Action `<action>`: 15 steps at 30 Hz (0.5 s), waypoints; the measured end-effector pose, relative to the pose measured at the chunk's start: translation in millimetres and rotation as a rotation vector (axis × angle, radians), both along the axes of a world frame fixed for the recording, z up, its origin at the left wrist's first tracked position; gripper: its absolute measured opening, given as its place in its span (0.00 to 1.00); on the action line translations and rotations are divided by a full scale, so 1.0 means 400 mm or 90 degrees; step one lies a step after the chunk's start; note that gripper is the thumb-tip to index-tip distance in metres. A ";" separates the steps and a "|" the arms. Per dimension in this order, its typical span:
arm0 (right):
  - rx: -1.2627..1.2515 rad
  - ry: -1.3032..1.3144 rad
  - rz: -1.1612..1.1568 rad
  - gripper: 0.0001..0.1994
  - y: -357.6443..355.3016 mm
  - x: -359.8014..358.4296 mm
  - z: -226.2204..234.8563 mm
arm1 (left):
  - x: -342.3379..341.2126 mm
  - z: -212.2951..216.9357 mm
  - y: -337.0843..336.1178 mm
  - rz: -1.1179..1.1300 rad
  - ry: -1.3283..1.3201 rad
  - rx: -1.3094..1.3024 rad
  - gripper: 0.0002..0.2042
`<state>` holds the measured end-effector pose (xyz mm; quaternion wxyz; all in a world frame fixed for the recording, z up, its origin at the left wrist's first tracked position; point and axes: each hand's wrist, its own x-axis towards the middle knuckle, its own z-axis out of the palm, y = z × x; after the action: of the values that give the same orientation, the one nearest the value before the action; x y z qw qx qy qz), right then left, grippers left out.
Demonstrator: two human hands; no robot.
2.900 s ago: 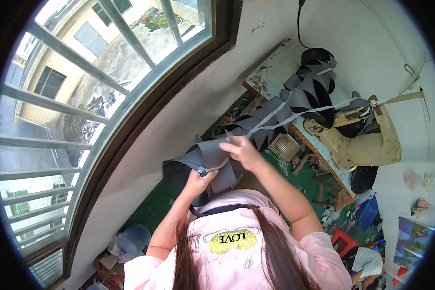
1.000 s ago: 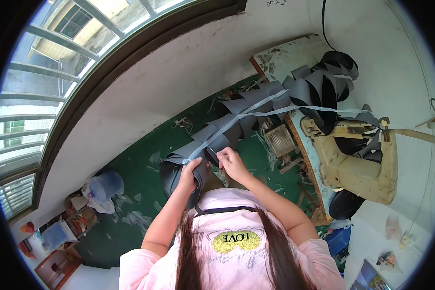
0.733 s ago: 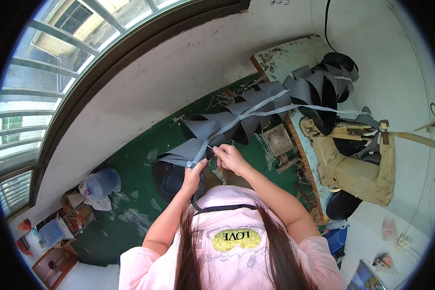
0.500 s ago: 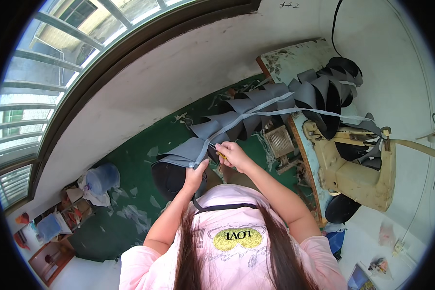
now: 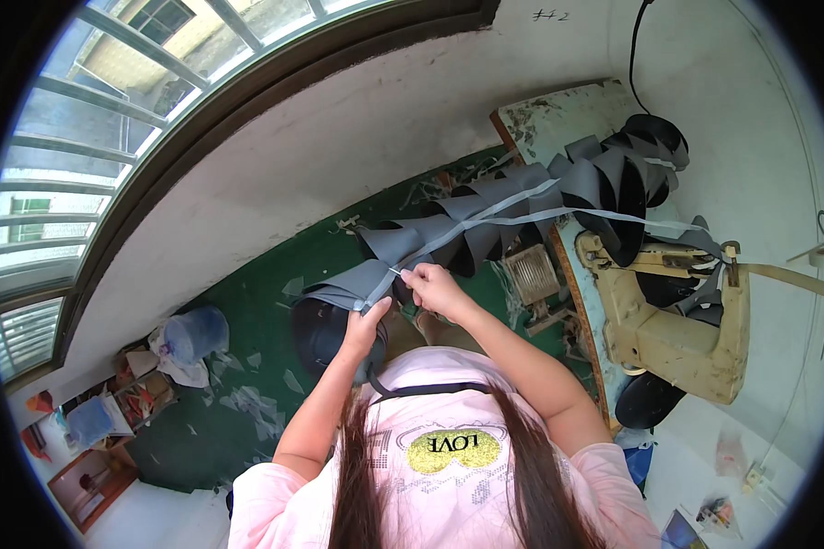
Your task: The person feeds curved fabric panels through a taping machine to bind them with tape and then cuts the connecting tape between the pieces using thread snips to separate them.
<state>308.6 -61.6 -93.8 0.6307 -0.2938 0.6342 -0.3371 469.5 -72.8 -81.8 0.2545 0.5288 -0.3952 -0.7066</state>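
Observation:
A chain of grey and black curved fabric pieces (image 5: 449, 218), which look like cap parts, is joined by a pale grey tape (image 5: 513, 218). My left hand (image 5: 366, 328) grips the near end of the chain, thumb on the tape, beside a stack of nested grey pieces (image 5: 334, 295). Below that stack hangs a dark rounded piece (image 5: 319, 337). My right hand (image 5: 433, 285) is closed around small thread snips (image 5: 395, 271), whose slim bright tip lies by the tape. Their handle is hidden in my fingers.
The chain runs up over a worn table (image 5: 568, 114) to a beige sewing machine (image 5: 673, 339) on the right. A metal pedal (image 5: 531, 273) sits below the table. Scraps lie on the green floor (image 5: 275, 366). A barred window (image 5: 92, 156) fills the upper left.
My right hand has shifted slightly left and down along the tape, and the snips' yellow handle no longer shows. My left hand has moved slightly left, still gripping the fabric pieces.

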 end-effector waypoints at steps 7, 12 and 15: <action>0.063 -0.232 -0.114 0.13 0.034 -0.004 0.024 | -0.032 -0.020 0.042 0.068 0.177 0.118 0.17; 0.095 -0.295 -0.196 0.12 0.037 -0.035 0.038 | -0.066 -0.043 0.062 0.183 0.223 0.205 0.19; 0.094 -0.275 -0.174 0.11 0.023 -0.040 0.047 | -0.061 -0.042 0.060 0.144 0.210 0.165 0.19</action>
<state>292.7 -52.3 -74.9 0.7200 -0.0797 0.5413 -0.4269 445.1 -48.8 -98.8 0.3232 0.4753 -0.1925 -0.7953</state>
